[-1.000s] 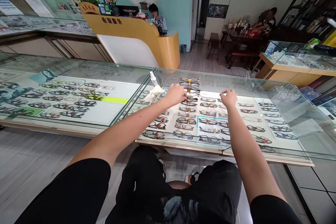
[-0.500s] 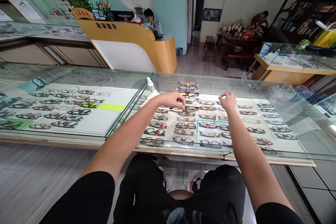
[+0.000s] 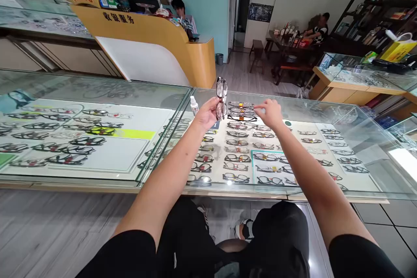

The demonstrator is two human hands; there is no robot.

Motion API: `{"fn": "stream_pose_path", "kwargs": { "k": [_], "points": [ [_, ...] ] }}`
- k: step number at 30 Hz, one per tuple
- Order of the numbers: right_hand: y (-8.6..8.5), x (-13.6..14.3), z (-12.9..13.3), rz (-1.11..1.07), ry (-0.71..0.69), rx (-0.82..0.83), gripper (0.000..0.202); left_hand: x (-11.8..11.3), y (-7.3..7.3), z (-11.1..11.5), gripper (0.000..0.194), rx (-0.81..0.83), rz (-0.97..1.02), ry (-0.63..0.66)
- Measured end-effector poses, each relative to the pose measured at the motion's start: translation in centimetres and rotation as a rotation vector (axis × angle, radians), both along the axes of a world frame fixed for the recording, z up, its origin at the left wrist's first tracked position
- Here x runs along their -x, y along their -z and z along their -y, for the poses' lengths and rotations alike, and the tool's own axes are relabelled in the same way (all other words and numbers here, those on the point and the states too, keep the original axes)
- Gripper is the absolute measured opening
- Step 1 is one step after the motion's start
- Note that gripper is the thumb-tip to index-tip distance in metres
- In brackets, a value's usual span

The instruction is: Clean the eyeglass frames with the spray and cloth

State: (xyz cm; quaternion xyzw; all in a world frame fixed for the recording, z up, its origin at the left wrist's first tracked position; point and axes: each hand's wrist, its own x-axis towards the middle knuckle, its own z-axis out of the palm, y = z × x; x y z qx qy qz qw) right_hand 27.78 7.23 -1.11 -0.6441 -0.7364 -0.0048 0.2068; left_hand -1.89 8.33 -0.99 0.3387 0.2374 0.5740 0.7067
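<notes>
My left hand (image 3: 208, 114) is closed on a pair of eyeglasses (image 3: 221, 90), held up on end above the glass counter, one lens above the other. My right hand (image 3: 269, 114) reaches in from the right with its fingers apart. Its fingertips are at the right end of a short column of eyeglasses (image 3: 241, 111) at the counter's far side; whether they touch a frame I cannot tell. Just left of my left hand stands a white spray bottle (image 3: 194, 105), its lower part hidden.
Rows of eyeglasses (image 3: 237, 158) lie inside the glass display counter (image 3: 208, 188). Another glass case section (image 3: 107, 173) adjoins on the left. Beyond are a wooden cashier desk (image 3: 202, 67), a seated person (image 3: 183, 19) behind it, and another person (image 3: 316, 30) at a far table.
My left hand has lifted its eyeglasses from low over the counter and turned them on end. My right hand has moved left to the column of eyeglasses. The view has shifted slightly.
</notes>
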Motion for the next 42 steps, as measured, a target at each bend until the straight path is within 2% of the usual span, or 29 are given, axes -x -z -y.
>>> {"fn": "stream_pose_path", "kwargs": {
  "k": [3,7,17,25,33,37,39,42],
  "points": [
    [-2.7,3.7,-3.6,0.111,-0.118,0.195,0.036,0.4,0.2,-0.4,0.035,0.025,0.008,-0.011],
    [-4.3,5.1,-6.8,0.157,-0.170,0.387,0.026,0.6,0.1,-0.4,0.031,0.068,0.021,-0.026],
    [-3.7,4.4,-9.5,0.155,-0.254,0.600,0.023,0.3,-0.4,0.0,0.027,0.108,0.066,0.004],
    [-2.9,4.3,-10.3,0.128,-0.229,0.577,0.031,0.1,-0.2,-0.4,0.025,0.160,0.009,-0.026],
    [-2.5,5.2,-9.4,0.091,-0.178,0.479,0.019,0.2,0.1,-0.3,0.022,0.088,0.014,0.033],
    [-3.6,5.1,-6.8,0.015,-0.149,0.399,0.035,-0.1,0.1,-0.2,0.031,0.050,0.030,0.063],
    [-4.1,5.1,-4.2,-0.117,-0.169,0.323,0.042,-0.4,0.2,-0.1,0.034,0.038,0.021,0.068],
    [-4.0,5.9,0.7,-0.660,-0.250,0.108,0.047,-1.3,0.2,0.4,0.035,0.029,-0.035,0.059]
  ]
}}
